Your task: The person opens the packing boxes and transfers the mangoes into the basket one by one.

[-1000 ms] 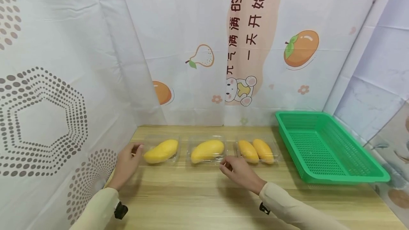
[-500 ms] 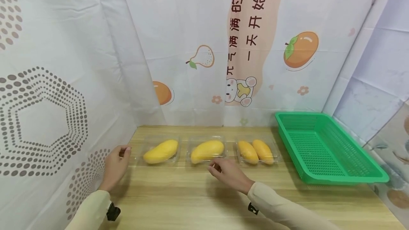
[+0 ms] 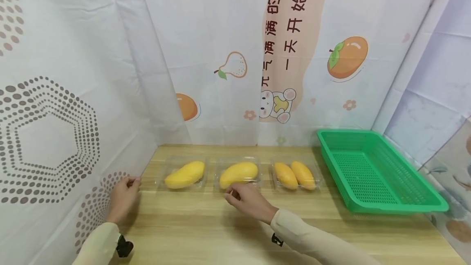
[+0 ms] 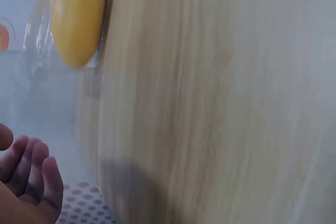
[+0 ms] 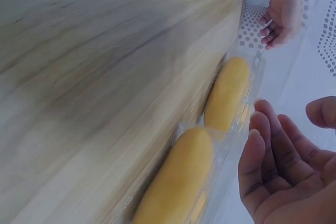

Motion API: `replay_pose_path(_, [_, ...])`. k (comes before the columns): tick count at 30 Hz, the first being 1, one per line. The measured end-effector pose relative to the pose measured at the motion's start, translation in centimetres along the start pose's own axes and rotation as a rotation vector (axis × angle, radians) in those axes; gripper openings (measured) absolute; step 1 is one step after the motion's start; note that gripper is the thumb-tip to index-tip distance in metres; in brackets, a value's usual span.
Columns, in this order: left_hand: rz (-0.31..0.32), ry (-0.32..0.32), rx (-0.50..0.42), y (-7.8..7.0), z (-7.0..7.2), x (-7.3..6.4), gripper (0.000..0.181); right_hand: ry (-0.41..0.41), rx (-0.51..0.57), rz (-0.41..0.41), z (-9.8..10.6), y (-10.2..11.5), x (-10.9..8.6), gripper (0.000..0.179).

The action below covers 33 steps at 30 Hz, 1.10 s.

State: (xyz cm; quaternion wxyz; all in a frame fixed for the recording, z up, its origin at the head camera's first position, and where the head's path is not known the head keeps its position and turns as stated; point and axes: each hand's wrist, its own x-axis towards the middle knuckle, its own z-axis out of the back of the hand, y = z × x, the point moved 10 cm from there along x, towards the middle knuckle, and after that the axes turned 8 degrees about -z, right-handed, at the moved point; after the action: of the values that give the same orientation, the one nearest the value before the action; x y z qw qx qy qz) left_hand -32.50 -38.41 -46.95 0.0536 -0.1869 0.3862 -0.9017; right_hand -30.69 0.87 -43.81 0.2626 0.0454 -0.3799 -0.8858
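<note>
Right hand [image 3: 250,201]: fingers loosely bent side by side, thumb apart from them, gripping nothing; in the head view it overlaps the front edge of the middle box [image 3: 226,165], and contact cannot be told.
Left hand [image 3: 123,197]: by the table's left edge, fingers loosely curved, gripping nothing, apart from the left box [image 3: 176,162], the nearest of the three.
Left mango [image 3: 185,175]: yellow, lying slanted in the left box, its farther end toward the right.
Middle mango [image 3: 238,172]: yellow, lying slanted in the middle box, its near side partly behind the right hand.
Right box [image 3: 312,165]: clear like the other two, in line with them, holding two smaller orange-yellow mangoes [image 3: 285,176] side by side.
Basket [image 3: 397,205]: green, perforated, on the right of the table, just beside the right box.
Table [image 3: 202,224]: pale wood grain, carrying boxes and basket.
Sleeves [image 3: 305,236]: cream, with a black device [image 3: 124,246] at each wrist.
Back cloth [image 3: 220,19]: white, printed with fruit, flowers and dark lettering.
Left cloth [image 3: 73,52]: white, with dotted grey-brown patterns.
</note>
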Motion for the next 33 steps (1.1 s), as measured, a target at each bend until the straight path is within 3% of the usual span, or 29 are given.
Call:
replay_pose_path(7, [0.081,0.040,-0.082,1.3,-0.4,0.2,0.032,0.003,-0.014,0.030,-0.6,1.1,0.7,0.019])
replay_pose_path(13, [0.164,0.115,-0.232,1.8,-1.6,-0.4,0.040,-0.001,-0.032,0.051,-1.2,2.3,1.2,0.018])
replay_pose_path(18, [0.186,0.149,-0.313,1.9,-2.1,-0.7,0.041,0.012,-0.035,0.058,-1.8,3.0,1.8,0.018])
replay_pose_path(21, [0.184,0.161,-0.323,1.9,-2.3,-0.9,0.041,0.012,-0.044,0.064,-2.2,3.5,2.2,0.019])
replay_pose_path(29, [0.253,0.182,-0.392,2.5,-3.2,-1.4,0.041,0.047,-0.052,0.098,-3.4,5.8,3.5,0.019])
replay_pose_path(33, [0.248,0.192,-0.411,2.4,-3.6,-1.4,0.040,0.054,-0.076,0.101,-4.0,6.6,4.4,0.023])
